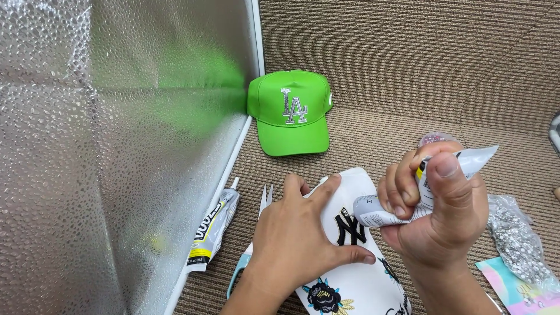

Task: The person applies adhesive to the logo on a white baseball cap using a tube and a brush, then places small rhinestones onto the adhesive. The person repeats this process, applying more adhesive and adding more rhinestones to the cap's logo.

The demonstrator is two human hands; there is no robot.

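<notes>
The left hand (294,233) lies flat with fingers spread on the white fabric cap with black embroidered lettering and flower patches (356,256), pressing it down onto the brown ribbed carpet floor (396,58); the thumb reaches toward the black emblem. The right hand (434,213) is closed in a fist around a grey squeeze tube of glue (408,207), thumb pressed on the tube's upper side, its lower end pointing down just over the black lettering on the white cap. The cap sits near the near edge of the floor area, between both hands.

Surroundings: a bright green baseball cap with silver stitched letters (293,111) stands upright in the far corner where the floor meets the silvery dimpled foil panel (105,146) on the left. Along that panel's foot lies a second, flattened glue tube with yellow and black print (211,230). Small thread snips with pale blue handles (256,239) lie partly under the left wrist. At the right edge lie a clear bag of silver rhinestones (516,239) and a pastel printed packet (516,289); a small round container of pinkish stones (434,139) shows behind the right hand.
</notes>
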